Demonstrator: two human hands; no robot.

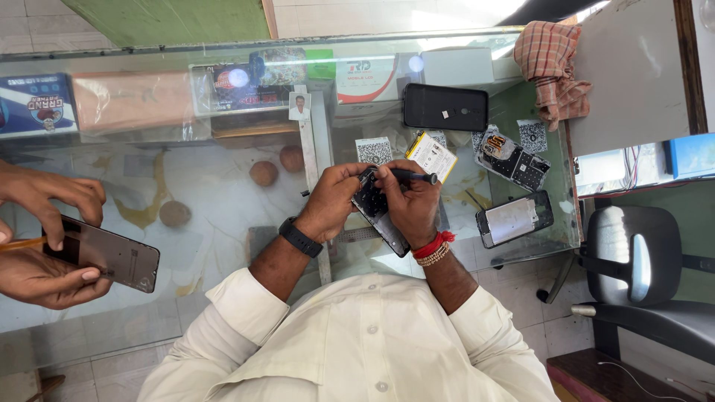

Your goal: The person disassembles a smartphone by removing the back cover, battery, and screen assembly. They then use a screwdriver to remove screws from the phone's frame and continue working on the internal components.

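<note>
Both hands grip one opened phone (pixel 378 212) above the glass counter (pixel 223 216), close to the person's chest. Left hand (pixel 334 199) is clenched on the phone's upper left edge, with a black watch (pixel 300 237) on that wrist. Right hand (pixel 412 202) cups the phone from the right side and also pinches a dark screwdriver (pixel 414 176), whose tip points right, past the knuckles; red and beaded bracelets (pixel 434 249) circle that wrist. The phone sits tilted, its exposed inner side up.

Just beyond the hands on the glass lie a yellow-edged battery (pixel 432 155) and a small printed card (pixel 374 150). Farther right are a bare circuit frame (pixel 515 161) and another phone body with a pale back (pixel 515 218), near each other but apart. A black phone cover (pixel 445 107) lies toward the far edge, and a checked cloth (pixel 553 68) hangs at the counter's right corner.

At the far left, another person's two hands (pixel 45 238) hold a dark phone (pixel 106 254) with a thin orange tool (pixel 21 243) against it. An office chair (pixel 640 260) stands to the right on the floor.
</note>
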